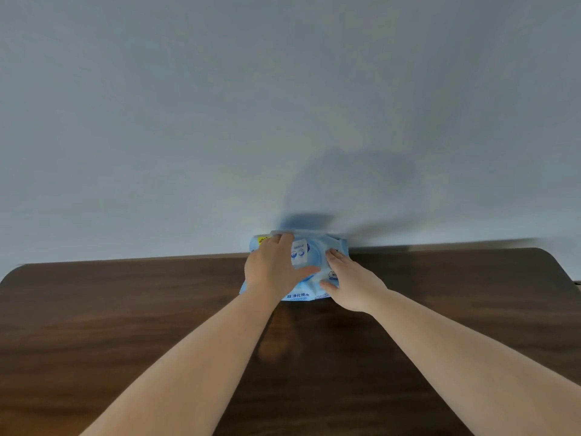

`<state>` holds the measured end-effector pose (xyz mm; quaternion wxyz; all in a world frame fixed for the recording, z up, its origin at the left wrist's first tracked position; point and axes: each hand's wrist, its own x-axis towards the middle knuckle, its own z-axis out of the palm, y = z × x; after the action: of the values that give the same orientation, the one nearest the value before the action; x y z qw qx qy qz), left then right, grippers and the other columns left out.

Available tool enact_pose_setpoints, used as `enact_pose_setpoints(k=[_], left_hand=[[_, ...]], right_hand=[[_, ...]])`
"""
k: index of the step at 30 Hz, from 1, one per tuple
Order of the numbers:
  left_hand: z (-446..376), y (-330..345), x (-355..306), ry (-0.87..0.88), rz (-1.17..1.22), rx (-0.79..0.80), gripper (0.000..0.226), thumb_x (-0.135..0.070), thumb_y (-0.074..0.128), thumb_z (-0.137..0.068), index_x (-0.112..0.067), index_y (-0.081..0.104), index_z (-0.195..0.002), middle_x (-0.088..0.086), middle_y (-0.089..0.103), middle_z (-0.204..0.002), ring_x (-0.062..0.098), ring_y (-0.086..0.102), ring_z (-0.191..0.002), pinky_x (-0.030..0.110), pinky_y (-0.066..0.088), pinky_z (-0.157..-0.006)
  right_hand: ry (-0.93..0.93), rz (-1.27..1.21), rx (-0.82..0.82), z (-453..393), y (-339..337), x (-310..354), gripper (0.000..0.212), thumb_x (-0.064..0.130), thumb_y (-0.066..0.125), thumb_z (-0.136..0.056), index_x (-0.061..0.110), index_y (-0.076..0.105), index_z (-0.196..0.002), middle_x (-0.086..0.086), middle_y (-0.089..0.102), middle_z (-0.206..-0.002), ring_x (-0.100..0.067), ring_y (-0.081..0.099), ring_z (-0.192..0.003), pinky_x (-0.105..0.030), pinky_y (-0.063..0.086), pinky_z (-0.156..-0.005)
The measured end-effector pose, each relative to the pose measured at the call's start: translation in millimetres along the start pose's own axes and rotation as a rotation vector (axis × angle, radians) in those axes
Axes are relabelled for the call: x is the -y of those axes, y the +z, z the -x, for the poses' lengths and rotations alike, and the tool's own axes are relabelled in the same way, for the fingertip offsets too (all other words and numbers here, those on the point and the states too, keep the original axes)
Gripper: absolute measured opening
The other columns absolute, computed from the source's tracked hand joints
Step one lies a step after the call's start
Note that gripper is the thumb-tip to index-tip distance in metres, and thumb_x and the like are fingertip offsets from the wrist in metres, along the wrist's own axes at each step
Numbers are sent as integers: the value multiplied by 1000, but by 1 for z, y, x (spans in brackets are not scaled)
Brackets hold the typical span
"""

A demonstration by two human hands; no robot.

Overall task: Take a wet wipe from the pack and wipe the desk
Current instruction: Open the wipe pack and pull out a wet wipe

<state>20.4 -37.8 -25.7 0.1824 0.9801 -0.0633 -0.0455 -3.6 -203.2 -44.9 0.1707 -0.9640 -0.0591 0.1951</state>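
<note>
A light-blue pack of wet wipes [309, 258] lies at the far edge of the dark wooden desk [125, 309], against the wall. My left hand [273, 269] rests over the pack's left half, fingers at its far edge and thumb across the middle. My right hand [349, 281] lies on the pack's right side, fingertips by the round lid area. The lid looks closed, with a white sticker label beside my left fingers. No wipe shows outside the pack.
A plain pale wall [283, 105] rises directly behind the desk. The desk's rounded far corners show at left and right. Bare wood stretches on both sides of my forearms and toward me.
</note>
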Motion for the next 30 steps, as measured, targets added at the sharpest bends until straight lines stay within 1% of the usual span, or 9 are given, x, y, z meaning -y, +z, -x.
enact_pose_setpoints(k=[2, 4, 7, 13, 16, 20, 24, 27, 30], left_hand=[[1, 2, -1, -4, -15, -46, 34, -43, 58, -87, -17, 55, -109, -3, 58, -110, 19, 55, -102, 31, 43, -70], [1, 0, 2, -42, 65, -74, 17, -28, 47, -94, -13, 55, -90, -1, 58, -96, 22, 55, -94, 30, 37, -66], [-1, -11, 11, -75, 154, -60, 25, -23, 44, -95, -13, 45, -72, 0, 49, -76, 25, 50, -78, 29, 34, -64], [3, -22, 40, -172, 259, -79, 36, -27, 51, -92, -19, 40, -58, 0, 52, -68, 24, 50, -75, 29, 35, -64], [7, -20, 48, -213, 240, -70, 26, -28, 53, -90, -19, 49, -67, -2, 55, -76, 22, 53, -79, 28, 38, -67], [10, -17, 52, -206, 204, -56, 22, -27, 51, -92, -16, 48, -73, -2, 49, -75, 20, 45, -77, 27, 34, -67], [8, -19, 53, -219, 200, -31, 20, -28, 48, -94, -16, 52, -79, -4, 52, -74, 18, 46, -79, 27, 36, -67], [7, -22, 54, -245, 147, 6, 21, -30, 46, -96, -17, 55, -82, -5, 56, -80, 18, 48, -80, 28, 37, -67], [5, -25, 54, -288, 73, 38, 23, -31, 44, -97, -17, 57, -85, -1, 59, -90, 20, 51, -81, 29, 39, -66]], right_hand=[[-5, 24, -51, 1, -1, 0, 57, 32, 46, -97, 14, 27, -148, -2, 28, -156, -20, 33, -139, -35, 36, -108], [-13, 52, -182, -1, -2, 1, 40, 27, 45, -97, 14, 47, -135, -4, 48, -140, -23, 46, -125, -35, 44, -96], [-36, 25, -294, -8, -2, 11, 30, 27, 46, -97, 15, 59, -121, -5, 56, -119, -24, 50, -111, -33, 43, -84], [-85, -5, -288, -28, 6, 43, 32, 33, 49, -96, 20, 60, -123, -6, 57, -117, -26, 48, -116, -37, 42, -89], [-81, -5, -273, -36, 10, 51, 29, 33, 52, -95, 21, 63, -119, -5, 62, -114, -26, 50, -114, -34, 42, -85], [-30, -53, -256, -46, 16, 57, 25, 37, 55, -90, 16, 67, -88, -4, 71, -88, -25, 61, -89, -31, 45, -69], [63, -124, -323, -52, 22, 61, 30, 32, 51, -92, 17, 56, -66, -5, 61, -70, -26, 54, -74, -30, 36, -61], [58, -142, -343, -54, 26, 61, 29, 24, 50, -93, 14, 58, -67, -6, 61, -72, -26, 51, -74, -31, 33, -61], [39, -231, -339, -50, 22, 61, 27, 17, 49, -93, 6, 68, -77, -6, 65, -78, -25, 54, -80, -32, 41, -64]])
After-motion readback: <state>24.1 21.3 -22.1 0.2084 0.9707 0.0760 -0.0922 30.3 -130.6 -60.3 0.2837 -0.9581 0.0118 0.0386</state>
